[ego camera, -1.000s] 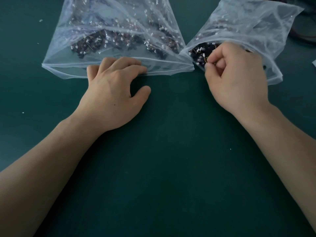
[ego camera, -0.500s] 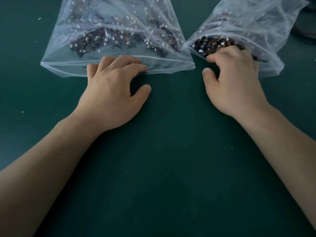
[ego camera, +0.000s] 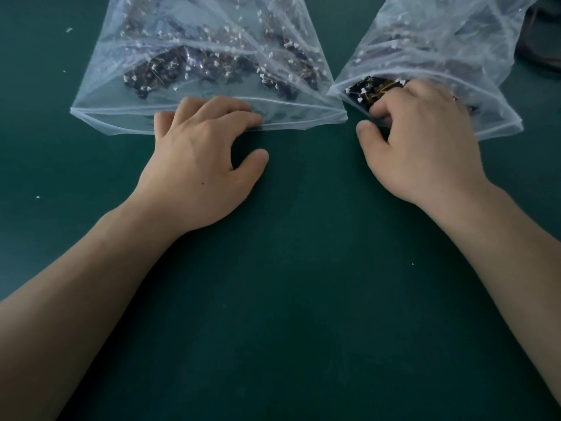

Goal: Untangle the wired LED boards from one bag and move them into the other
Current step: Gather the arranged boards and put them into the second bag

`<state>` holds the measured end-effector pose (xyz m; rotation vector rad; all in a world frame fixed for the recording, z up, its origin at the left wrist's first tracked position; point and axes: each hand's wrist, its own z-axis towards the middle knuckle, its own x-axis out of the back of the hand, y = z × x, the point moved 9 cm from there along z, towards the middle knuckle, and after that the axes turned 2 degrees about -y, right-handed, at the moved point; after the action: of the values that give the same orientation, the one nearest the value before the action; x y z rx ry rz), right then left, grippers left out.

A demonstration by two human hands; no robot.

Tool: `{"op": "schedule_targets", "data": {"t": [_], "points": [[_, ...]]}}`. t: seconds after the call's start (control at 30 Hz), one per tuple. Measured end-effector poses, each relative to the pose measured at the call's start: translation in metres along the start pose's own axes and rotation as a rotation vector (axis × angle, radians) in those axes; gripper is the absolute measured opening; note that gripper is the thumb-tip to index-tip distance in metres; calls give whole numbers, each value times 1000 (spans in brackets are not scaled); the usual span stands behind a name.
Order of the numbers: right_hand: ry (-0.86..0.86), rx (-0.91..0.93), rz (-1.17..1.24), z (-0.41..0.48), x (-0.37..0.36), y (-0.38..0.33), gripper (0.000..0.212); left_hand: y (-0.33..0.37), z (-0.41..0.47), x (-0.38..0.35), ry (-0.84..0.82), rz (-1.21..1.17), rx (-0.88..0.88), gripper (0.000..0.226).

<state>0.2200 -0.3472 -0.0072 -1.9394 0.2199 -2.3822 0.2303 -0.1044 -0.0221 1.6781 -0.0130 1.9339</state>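
Two clear plastic zip bags lie side by side on a dark green table. The left bag (ego camera: 100, 118) holds a spread of dark wired LED boards (ego camera: 158, 71) with white connectors. My left hand (ego camera: 197, 159) rests on its front lip, fingertips pressing the lip down and thumb apart on the table. The right bag (ego camera: 501, 126) is open toward me, with a tangled clump of boards (ego camera: 373, 86) at its mouth. My right hand (ego camera: 425, 147) reaches into that mouth with fingers curled into the clump. Its thumb stays outside at the lip, and the fingertips are hidden.
A dark brownish object (ego camera: 540, 41) lies at the far right edge behind the right bag. Small white specks dot the green table (ego camera: 288, 299). Both forearms stretch from the near edge toward the bags.
My right hand has moved from a pinch at the right bag's lip deeper into the bag mouth, and its fingers now dig into the boards. The left hand has stayed on the left bag.
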Motion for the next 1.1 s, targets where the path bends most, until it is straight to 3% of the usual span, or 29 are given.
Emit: {"op": "schedule_targets", "data": {"t": [0.13, 0.33, 0.63, 0.83, 1.1], "points": [[40, 7, 12, 0, 3, 0, 28, 0, 0, 0, -4, -2, 0, 53], [6, -26, -1, 2, -5, 3, 45, 1, 0, 0, -5, -1, 0, 54], [-43, -20, 22, 3, -11, 6, 39, 0, 0, 0, -6, 0, 1, 53], [49, 67, -42, 12, 2, 4, 41, 0, 0, -1, -14, 3, -1, 54], [6, -25, 142, 14, -11, 14, 40, 1, -1, 0, -10, 0, 4, 53]]}}
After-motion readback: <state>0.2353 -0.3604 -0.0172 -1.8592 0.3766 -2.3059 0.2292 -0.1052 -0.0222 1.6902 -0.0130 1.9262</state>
